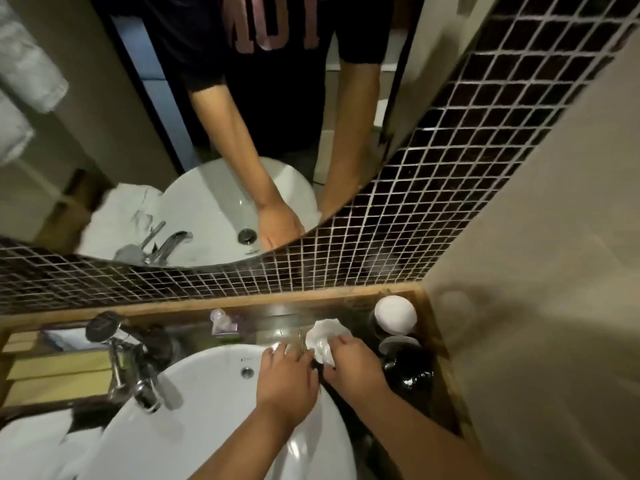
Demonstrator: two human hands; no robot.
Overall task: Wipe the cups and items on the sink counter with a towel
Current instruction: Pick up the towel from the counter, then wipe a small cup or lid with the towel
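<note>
A clear glass cup stands on the dark counter just behind the white sink's rim. My left hand wraps around it from the near side. My right hand presses a crumpled white towel against the cup's right side. At the back right corner stands a cup with a white cap, and in front of it another covered dark cup. A dark shiny item lies nearest along the right wall.
A chrome faucet rises left of the basin. A small plastic-wrapped packet rests by the back ledge. White cloth lies at the lower left. A round mirror and dark mosaic tiles back the counter; a plain wall closes the right.
</note>
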